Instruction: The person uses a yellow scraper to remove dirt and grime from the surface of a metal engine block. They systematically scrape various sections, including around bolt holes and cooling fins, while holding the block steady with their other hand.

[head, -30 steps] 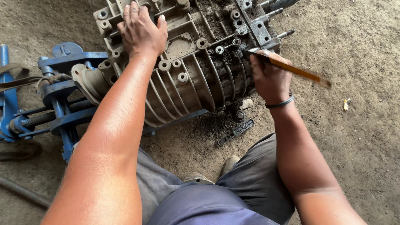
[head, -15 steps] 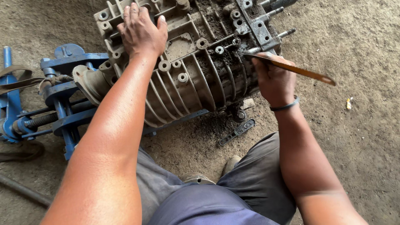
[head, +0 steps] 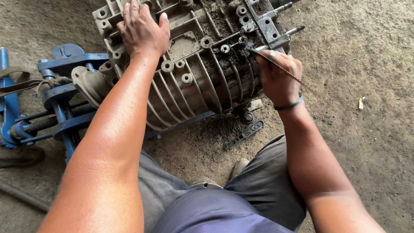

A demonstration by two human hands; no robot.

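A large, dirty ribbed metal gearbox housing lies on the dirt floor in front of me. My left hand rests flat on its upper left part, fingers spread over the casting. My right hand grips a thin flat metal blade, seen edge-on, whose tip touches the grimy ribs near a bolt boss on the housing's right side. A dark band circles my right wrist.
A blue metal jack or stand holds the housing's left end. A small dark flat tool lies in the dirt below the housing. My knees in grey trousers fill the bottom. A small yellow scrap lies at the right.
My right hand has twisted the blade from flat to edge-on and shifted it slightly left along the ribs. My left hand stays put on the housing.
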